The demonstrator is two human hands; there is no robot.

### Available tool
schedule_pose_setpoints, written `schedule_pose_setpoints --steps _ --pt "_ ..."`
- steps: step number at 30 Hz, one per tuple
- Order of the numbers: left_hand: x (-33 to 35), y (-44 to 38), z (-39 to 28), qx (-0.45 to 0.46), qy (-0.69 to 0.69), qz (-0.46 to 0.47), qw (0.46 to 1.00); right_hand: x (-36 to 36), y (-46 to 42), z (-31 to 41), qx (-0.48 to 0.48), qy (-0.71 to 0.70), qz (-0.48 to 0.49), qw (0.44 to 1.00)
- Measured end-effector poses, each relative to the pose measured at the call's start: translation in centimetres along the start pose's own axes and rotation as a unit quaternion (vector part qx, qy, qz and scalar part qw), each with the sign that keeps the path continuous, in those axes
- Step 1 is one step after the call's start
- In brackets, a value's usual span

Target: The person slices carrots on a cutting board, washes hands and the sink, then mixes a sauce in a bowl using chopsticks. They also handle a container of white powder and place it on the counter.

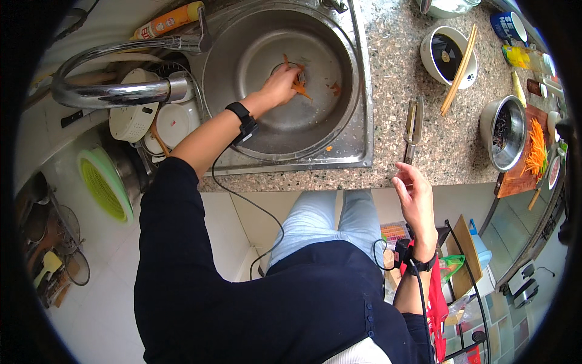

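My left hand (283, 86) is down in the round stainless-steel sink (254, 123), its fingers at the drain among orange peelings (301, 90); whether they grip any is hard to tell. Another small heap of peelings (335, 88) lies in the basin to the right of the hand. My right hand (413, 191) hovers at the counter's front edge, fingers loosely curled and holding nothing. Just beyond its fingertips a metal peeler (413, 129) lies on the speckled stone counter (391, 59).
A chrome faucet (109, 93) arches at the sink's left, above white dishes (173, 123). Rightward are a bowl of dark liquid (445, 52) with chopsticks (459, 70) across it, a metal bowl (489, 127) and a cutting board (514, 184) bearing shredded carrot (536, 148). Cables run from both wrists.
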State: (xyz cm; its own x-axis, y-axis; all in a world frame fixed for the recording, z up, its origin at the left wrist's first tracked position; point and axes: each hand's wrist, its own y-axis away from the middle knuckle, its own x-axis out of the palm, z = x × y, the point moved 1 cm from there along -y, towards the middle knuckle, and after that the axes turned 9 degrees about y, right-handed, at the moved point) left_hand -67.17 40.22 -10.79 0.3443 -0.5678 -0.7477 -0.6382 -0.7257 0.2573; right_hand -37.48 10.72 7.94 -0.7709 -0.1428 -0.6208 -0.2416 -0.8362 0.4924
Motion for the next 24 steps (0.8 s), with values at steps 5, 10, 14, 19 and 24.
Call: schedule_pose_setpoints --steps 5,10,14,19,24 --pt "6.1 -3.5 -1.8 0.199 0.030 0.080 0.976 0.1 0.3 0.2 0.012 0.008 0.013 1.000" --pt "8.1 -4.0 -1.1 0.294 -0.125 0.163 0.933 -0.5 0.8 0.6 0.019 -0.014 -0.012 1.000" --pt "4.6 -2.1 4.1 0.316 -0.163 0.139 0.924 -0.6 1.1 -0.2 0.030 -0.012 -0.015 0.999" --pt "-0.8 -0.2 2.3 0.273 -0.127 0.104 0.948 0.3 1.8 -2.0 0.037 -0.023 -0.017 0.999" --pt "1.5 0.4 4.9 0.092 -0.180 0.216 0.955 -0.3 1.6 -0.5 0.048 -0.019 -0.012 0.999"
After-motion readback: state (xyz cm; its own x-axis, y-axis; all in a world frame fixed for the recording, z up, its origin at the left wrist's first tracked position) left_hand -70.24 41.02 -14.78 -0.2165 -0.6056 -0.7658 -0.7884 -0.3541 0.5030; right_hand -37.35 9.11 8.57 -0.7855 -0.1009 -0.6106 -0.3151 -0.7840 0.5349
